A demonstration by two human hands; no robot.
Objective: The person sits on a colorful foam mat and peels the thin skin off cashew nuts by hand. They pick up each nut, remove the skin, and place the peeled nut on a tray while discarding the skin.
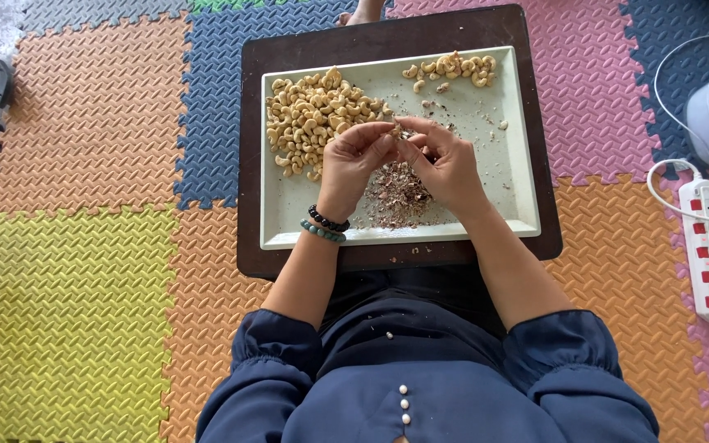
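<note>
Left hand (353,160), right hand (445,160), pinching one cashew (395,130)

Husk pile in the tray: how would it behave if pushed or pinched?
The husk pile looks like thin loose flakes, so probably very light and apt to scatter rather than slide as one. Bits already lie strewn across the tray. Likely brittle, crumbling under fingers.

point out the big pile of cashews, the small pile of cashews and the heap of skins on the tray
big pile of cashews (315,115), head view, middle of the heap
small pile of cashews (455,68), head view, centre of the cluster
heap of skins (393,197), head view, middle of the brown flakes
</note>
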